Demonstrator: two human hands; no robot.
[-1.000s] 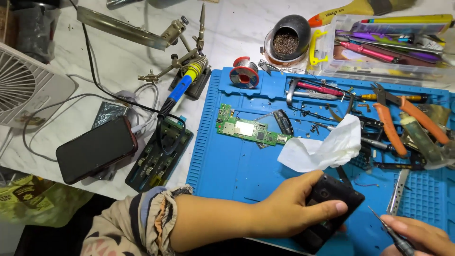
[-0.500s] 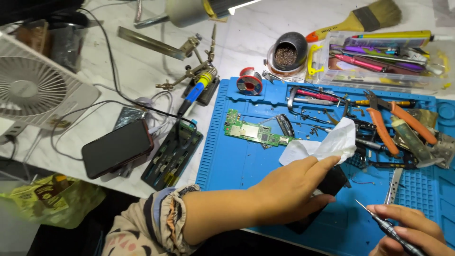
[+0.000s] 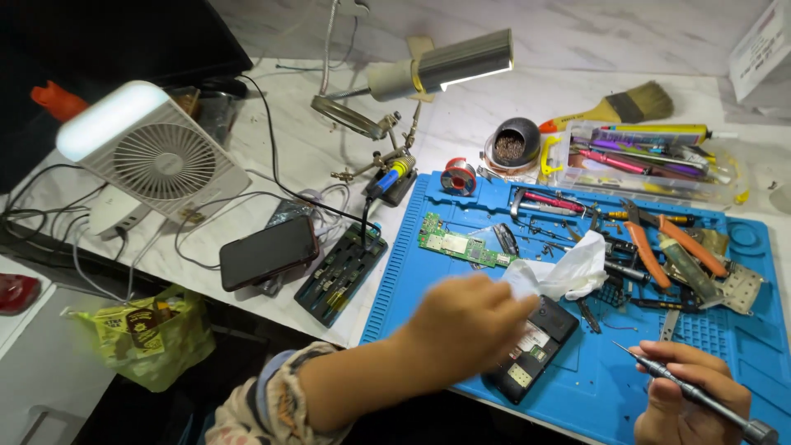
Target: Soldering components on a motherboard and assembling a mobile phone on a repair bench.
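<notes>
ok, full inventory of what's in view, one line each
blue mat: 1, blue, bench right.
opened phone: 1, black, on mat beside left hand.
white tissue: 1, at left fingertips.
circuit board: 1, green, mat top left.
cutters: 1, orange handles, mat right.
dark phone: 1, black, left of mat.
desk fan: 1, white, far left.
paintbrush: 1, yellow handle, top.
clear tray: 1, holds tools, top right.
left hand: blurred, over opened phone.
right hand: grips screwdriver.

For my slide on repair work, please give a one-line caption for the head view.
Left hand wipes an opened black phone with white tissue on a blue mat; right hand holds a screwdriver.
</notes>
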